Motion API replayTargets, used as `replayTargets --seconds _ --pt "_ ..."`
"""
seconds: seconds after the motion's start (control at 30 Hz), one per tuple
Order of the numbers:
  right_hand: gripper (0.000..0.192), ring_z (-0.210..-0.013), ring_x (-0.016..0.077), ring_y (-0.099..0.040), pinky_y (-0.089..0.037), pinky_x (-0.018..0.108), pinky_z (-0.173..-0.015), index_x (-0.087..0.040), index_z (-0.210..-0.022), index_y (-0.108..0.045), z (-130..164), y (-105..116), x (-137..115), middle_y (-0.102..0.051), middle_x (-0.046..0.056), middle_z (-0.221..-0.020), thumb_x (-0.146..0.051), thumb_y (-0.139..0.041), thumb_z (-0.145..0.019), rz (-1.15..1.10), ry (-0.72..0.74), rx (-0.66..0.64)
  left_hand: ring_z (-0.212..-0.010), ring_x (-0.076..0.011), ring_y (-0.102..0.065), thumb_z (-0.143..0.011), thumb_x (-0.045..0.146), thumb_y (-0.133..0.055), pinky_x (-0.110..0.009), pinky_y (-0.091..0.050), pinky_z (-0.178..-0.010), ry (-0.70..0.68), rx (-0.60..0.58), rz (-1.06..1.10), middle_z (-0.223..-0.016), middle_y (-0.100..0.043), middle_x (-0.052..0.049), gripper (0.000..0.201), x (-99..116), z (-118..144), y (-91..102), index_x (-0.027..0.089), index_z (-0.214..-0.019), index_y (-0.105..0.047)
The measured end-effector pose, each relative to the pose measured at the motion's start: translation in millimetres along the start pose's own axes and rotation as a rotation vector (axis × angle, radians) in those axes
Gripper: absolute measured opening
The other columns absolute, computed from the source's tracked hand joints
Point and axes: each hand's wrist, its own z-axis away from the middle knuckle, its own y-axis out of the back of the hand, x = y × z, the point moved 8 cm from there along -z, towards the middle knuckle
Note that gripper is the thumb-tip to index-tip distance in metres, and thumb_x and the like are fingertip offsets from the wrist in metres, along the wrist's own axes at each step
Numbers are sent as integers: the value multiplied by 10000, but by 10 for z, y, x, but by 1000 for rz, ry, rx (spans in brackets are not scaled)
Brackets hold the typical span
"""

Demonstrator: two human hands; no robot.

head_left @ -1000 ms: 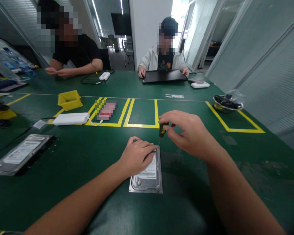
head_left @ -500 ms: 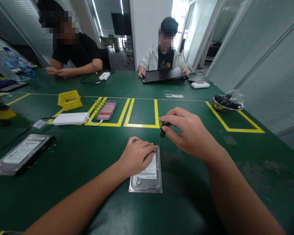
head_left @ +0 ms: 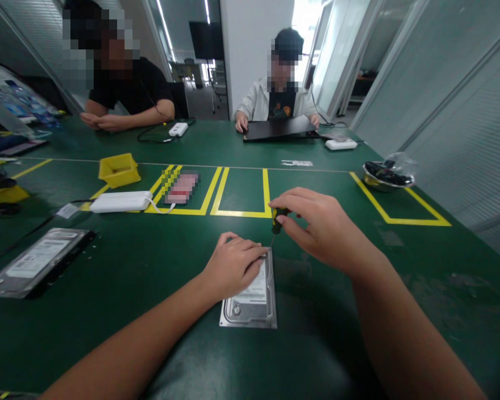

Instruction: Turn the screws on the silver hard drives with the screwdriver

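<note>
A silver hard drive (head_left: pixel 256 312) with a white label lies flat on the green table. My left hand (head_left: pixel 235 265) lies across its far half and holds it down, index finger reaching to the far right corner. That finger hides part of the corner. In my right hand (head_left: pixel 312 222) a small black-and-yellow screwdriver (head_left: pixel 278 220) is pinched by the handle between thumb and fingers. It stands nearly upright, its thin shaft pointing down at the drive's far right corner; whether the tip sits in a screw I cannot tell.
Another hard drive (head_left: pixel 37 261) lies at the left. Beyond are a white power bank (head_left: pixel 120 202) cabled to a blurred phone (head_left: pixel 183 188), a yellow bin (head_left: pixel 119 169) and a bowl of dark parts (head_left: pixel 387 176). Across the table, one person holds a black panel (head_left: pixel 279 129); another sits left.
My right hand has shifted very slightly, with its fingers turned a little around the screwdriver handle. My left hand and the hard drive stay in place.
</note>
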Motion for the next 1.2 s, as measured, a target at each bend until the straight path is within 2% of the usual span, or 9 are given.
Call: replayTargets --seconds 0.2,0.37,0.43,0.6,0.97,1.2 --pt "196 -1031 224 -638 -515 376 -917 -142 -1043 -712 -5 34 -34 -673 113 -1104 -145 -571 -905 -10 40 55 -1034 -232 -643 -961 274 -493 -464 -317 -956 0 -3 -5 -1156 -721 -18 301 0 1 0 288 -1212 -660" --pt "121 -927 194 -637 -519 328 -843 -155 -903 -731 -11 72 -16 -655 82 -957 -184 -613 -912 23 28 103 -1036 -224 -645 -951 268 -507 -460 -319 -953 -1 -2 -9 -1158 -720 -10 312 0 4 12 296 -1224 -656" --pt "125 -912 184 -643 -516 312 -838 -157 -936 -726 -9 68 -1 -673 69 -951 -161 -603 -914 5 24 99 -1034 -221 -646 -951 269 -507 -459 -319 -951 0 -1 -11 -1158 -721 -8 308 -3 5 14 295 -1219 -659" --pt "243 -1018 217 -649 -500 349 -920 -152 -1109 -681 14 87 13 -723 71 -1083 -115 -589 -887 -1 26 109 -1032 -224 -647 -959 279 -496 -464 -316 -952 4 -6 -11 -1156 -720 -5 307 -15 7 -2 296 -1222 -653" --pt "260 -1026 189 -684 -515 311 -920 -162 -982 -678 10 86 20 -738 54 -1102 -21 -506 -846 -119 9 69 -1027 -231 -642 -963 276 -481 -463 -315 -948 -3 -1 -4 -1169 -719 -18 318 -13 15 9 291 -1231 -652" --pt "292 -1004 196 -686 -521 328 -899 -180 -1041 -676 10 80 23 -739 47 -1097 -39 -502 -853 -85 -33 45 -1017 -232 -646 -957 269 -490 -463 -320 -941 -10 7 -3 -1155 -724 -30 319 -4 10 20 292 -1226 -661"
